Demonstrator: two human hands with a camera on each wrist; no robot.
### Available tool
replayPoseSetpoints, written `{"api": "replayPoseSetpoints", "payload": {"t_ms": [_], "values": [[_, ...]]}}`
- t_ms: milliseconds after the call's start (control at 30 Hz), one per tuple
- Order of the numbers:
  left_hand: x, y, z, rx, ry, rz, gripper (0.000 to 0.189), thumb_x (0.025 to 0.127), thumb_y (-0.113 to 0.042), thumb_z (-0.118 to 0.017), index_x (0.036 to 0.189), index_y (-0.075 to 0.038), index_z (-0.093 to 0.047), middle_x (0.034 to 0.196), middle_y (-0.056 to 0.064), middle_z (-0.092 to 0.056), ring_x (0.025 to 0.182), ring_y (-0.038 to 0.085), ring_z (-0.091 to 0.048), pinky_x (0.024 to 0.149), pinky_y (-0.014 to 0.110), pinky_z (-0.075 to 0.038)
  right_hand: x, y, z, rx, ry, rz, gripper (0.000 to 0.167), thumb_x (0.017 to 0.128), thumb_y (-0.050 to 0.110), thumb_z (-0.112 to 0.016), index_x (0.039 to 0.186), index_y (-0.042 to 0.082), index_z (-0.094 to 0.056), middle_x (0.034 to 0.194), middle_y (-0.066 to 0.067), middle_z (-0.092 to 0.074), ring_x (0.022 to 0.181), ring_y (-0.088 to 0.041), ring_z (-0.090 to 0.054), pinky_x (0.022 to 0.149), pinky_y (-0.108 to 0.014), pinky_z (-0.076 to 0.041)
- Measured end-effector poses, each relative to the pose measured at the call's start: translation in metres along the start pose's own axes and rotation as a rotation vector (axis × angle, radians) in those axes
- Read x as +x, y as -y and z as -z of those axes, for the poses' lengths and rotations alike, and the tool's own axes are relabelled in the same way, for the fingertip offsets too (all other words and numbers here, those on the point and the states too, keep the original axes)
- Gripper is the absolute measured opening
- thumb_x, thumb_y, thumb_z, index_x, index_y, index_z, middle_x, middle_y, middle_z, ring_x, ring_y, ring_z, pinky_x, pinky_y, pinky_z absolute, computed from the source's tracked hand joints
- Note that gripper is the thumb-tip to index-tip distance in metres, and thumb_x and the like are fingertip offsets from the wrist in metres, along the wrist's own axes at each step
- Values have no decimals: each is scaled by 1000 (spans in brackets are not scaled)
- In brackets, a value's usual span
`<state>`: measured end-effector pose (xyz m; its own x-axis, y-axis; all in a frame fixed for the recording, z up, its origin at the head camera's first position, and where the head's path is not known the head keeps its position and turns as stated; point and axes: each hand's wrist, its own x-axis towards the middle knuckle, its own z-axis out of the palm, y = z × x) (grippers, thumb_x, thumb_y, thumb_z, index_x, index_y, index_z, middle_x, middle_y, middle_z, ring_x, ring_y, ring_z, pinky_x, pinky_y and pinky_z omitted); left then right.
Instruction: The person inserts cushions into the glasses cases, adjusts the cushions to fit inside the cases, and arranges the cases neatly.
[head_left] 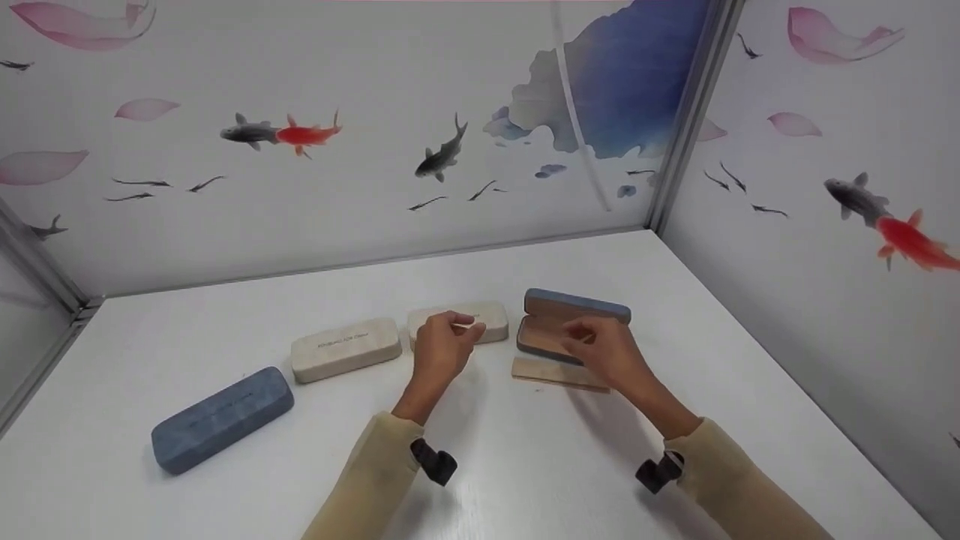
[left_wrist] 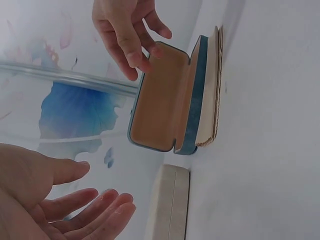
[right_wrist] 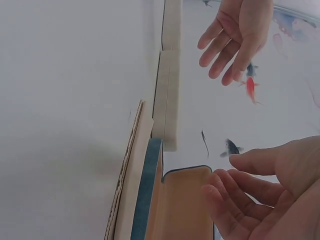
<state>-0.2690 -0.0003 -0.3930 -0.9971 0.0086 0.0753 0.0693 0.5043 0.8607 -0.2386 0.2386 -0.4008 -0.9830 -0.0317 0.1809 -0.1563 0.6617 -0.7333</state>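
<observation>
A blue glasses case (head_left: 574,304) stands with its lid up at the right of the table, its tan lining (left_wrist: 162,100) bare. My right hand (head_left: 611,349) hovers over this case with loosely bent fingers and nothing in them; whether a fingertip touches the lid I cannot tell. Along the case's near side lies a flat, folded piece of tan cardboard (head_left: 559,373), its corrugated edge (right_wrist: 121,175) showing in the right wrist view. My left hand (head_left: 446,349) is raised in front of a closed cream glasses case (head_left: 491,319), partly hiding it. Relaxed fingers (left_wrist: 95,210) there hold nothing.
Another closed cream case (head_left: 346,350) sits left of the first, and a closed blue case (head_left: 223,420) lies at an angle farther left. White panels (head_left: 375,225) printed with fish border the white table (head_left: 480,480) at the back and right.
</observation>
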Motion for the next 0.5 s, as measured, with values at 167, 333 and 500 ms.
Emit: {"api": "replayPoseSetpoints", "payload": {"t_ms": [167,333,500], "values": [[-3,-2,-12,-26,20,2,26,94,-20,-71,112,-1,-73,99,12,-75,81,17,-71,68,26,-55,-10,-12,9,-33,-5,-24,26,95,13,-67,117,0,-71,105,-15,-73,93,-26,-67,75,-33,-56],[-5,-1,-24,-45,41,9,22,93,-17,-72,109,-2,-75,98,11,-74,82,16,-65,69,25,-54,-17,-25,16,-42,-3,-38,24,96,15,-67,113,-1,-71,104,-15,-73,93,-27,-68,73,-33,-56],[-5,1,-36,-98,86,70,22,92,-15,-72,110,-2,-74,98,11,-73,76,14,-63,62,22,-53,-22,-36,21,-51,-2,-62,22,95,14,-68,110,-1,-72,102,-15,-73,93,-27,-67,69,-29,-53]]}}
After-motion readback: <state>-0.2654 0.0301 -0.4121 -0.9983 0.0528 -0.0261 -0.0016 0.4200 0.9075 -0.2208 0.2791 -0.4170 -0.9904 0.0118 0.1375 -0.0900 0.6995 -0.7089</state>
